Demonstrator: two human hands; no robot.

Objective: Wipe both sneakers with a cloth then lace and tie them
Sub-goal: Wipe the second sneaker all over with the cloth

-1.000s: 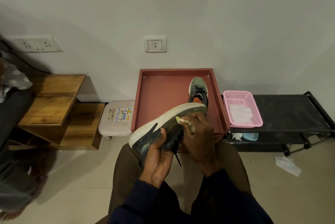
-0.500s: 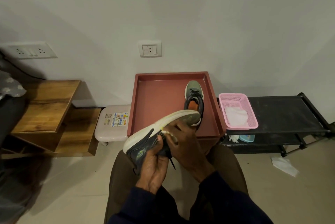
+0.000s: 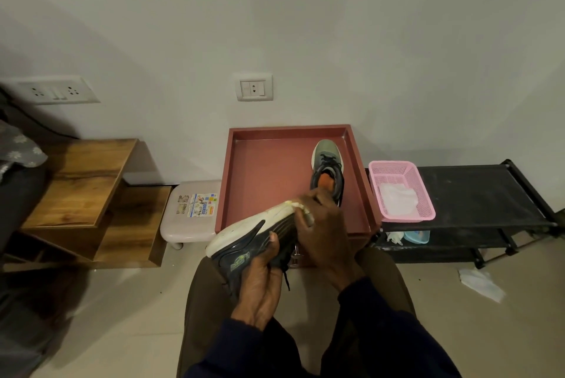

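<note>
pale wall [image 3: 305,26] fills the back, a socket [image 3: 253,87] at its middle, and beige floor [image 3: 122,316] runs below. black rack [image 3: 477,194] stands at the right against the wall, wooden shelf [image 3: 82,182] at the left. between them sits a red tray [image 3: 269,176], its far edge at the wall. a low white stool [image 3: 189,224] stands just beside the tray's left edge. a pink basket [image 3: 397,165] sits on the rack's left end, near the tray's right edge, with a white rag [image 3: 397,197] in it.

second sneaker [image 3: 328,157] lies in the tray along its right edge, toe towards the far right corner, black laces threaded. held sneaker [image 3: 244,228] is over the person's lap, at the tray's near edge, tipped on its side with the white sole turned up and left. left hand [image 3: 263,286] grips it from beneath, thumb on the dark part of the sole. right hand [image 3: 324,231] pinches a small pale cloth [image 3: 295,205] and presses it on the sole's upper end. a black lace [image 3: 286,278] hangs below the hands. a crumpled tissue [image 3: 480,284] lies on the floor before the rack.
</note>
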